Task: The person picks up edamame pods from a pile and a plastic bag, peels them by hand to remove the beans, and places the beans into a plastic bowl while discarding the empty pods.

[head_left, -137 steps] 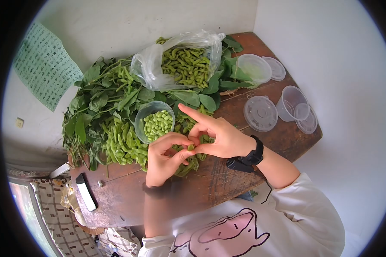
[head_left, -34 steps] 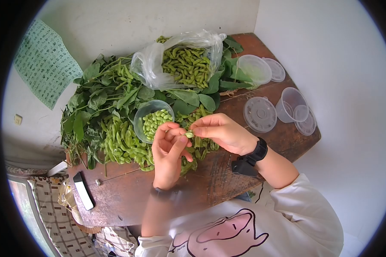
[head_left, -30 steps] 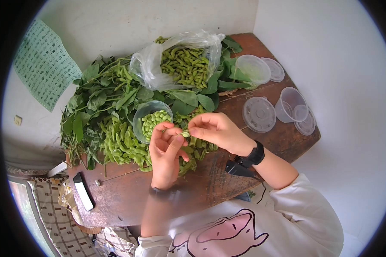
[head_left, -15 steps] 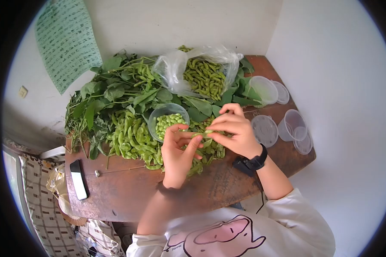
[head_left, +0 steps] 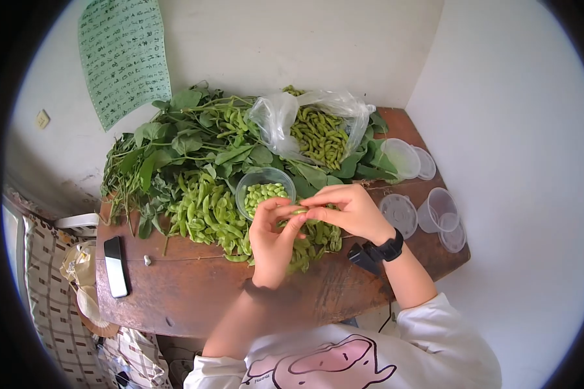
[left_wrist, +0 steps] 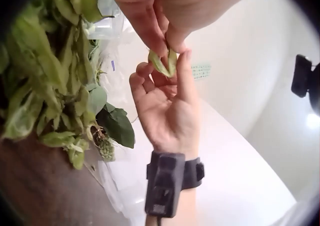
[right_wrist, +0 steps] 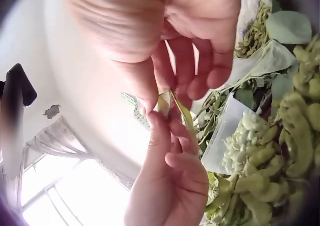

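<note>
A split green soybean pod (left_wrist: 171, 63) hangs between the two hands, its halves spread in a V in the left wrist view. My left hand (head_left: 272, 241) pinches it between thumb and fingers. From the other side, my right hand (head_left: 355, 211) pinches it too, its thumb close to the left thumb. In the right wrist view the pod (right_wrist: 164, 105) is partly covered by the fingertips. Just behind the left fingers stands a clear plastic tub (head_left: 243, 189) holding shelled green soybeans (head_left: 265, 192). Loose pods (head_left: 207, 211) lie heaped left of the tub and under the hands.
Leafy soybean stalks (head_left: 188, 133) cover the back of the wooden table (head_left: 194, 279). A clear plastic bag (head_left: 276, 120) of pods (head_left: 321, 136) sits among them. Plastic lids (head_left: 398, 214) and an upright tub (head_left: 428, 217) stand at right. A phone (head_left: 116, 269) lies at the left edge.
The head view has tilted up, so the table sits lower in it. My right hand's raised, spread fingers have come down close against the left fingers at the pod.
</note>
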Available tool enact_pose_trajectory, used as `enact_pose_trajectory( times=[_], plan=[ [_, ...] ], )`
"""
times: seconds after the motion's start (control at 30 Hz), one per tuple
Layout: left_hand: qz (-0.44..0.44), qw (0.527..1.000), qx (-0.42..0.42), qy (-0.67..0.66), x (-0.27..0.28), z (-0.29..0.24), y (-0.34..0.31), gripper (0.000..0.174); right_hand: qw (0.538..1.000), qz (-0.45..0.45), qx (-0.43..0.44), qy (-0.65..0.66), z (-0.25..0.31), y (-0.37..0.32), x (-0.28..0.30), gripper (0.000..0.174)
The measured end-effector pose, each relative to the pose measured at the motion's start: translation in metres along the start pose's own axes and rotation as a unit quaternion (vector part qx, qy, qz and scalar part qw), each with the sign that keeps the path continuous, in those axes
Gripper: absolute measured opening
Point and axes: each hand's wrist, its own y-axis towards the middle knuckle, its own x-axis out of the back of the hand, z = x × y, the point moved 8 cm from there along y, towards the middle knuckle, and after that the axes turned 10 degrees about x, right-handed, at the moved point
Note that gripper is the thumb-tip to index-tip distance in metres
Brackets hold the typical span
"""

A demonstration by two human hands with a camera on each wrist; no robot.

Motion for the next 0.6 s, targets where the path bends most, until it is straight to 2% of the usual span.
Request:
enact_pose_trajectory(
  times=[0.1,0.13,0.2,0.33,0.43,0.5,0.53,0.6],
  plan=[
    [0.042,0.999,0.019,-0.027,-0.005,0.006,0.0,0.027,0.997,-0.034,0.069,0.002,0.011,-0.009,0.005,0.02],
    [0.063,0.998,0.013,-0.026,-0.007,0.006,0.0,0.023,0.997,-0.035,0.067,0.004,0.012,-0.011,0.004,0.02],
    [0.075,0.997,0.018,-0.031,-0.007,0.007,0.0,0.02,0.99,-0.064,0.111,-0.064,0.025,-0.015,0.006,0.017],
    [0.114,0.992,0.03,-0.052,-0.013,0.004,-0.001,0.012,0.99,-0.099,0.083,-0.06,0.022,-0.022,0.01,0.013],
    [0.149,0.988,0.033,-0.033,-0.015,0.006,0.001,0.011,0.995,-0.092,0.044,0.023,0.001,-0.03,0.01,0.011],
    [0.173,0.983,0.056,-0.033,-0.018,0.006,-0.001,0.01,0.992,-0.053,0.024,0.113,-0.007,-0.034,0.005,0.01],
    [0.194,0.977,0.075,-0.035,-0.02,0.007,-0.002,0.009,0.991,-0.059,0.02,0.114,-0.009,-0.035,0.007,0.01],
    [0.209,0.973,0.085,-0.048,-0.02,0.012,-0.002,0.009,0.984,-0.015,0.017,0.177,-0.012,-0.036,0.001,0.011]
  ],
)
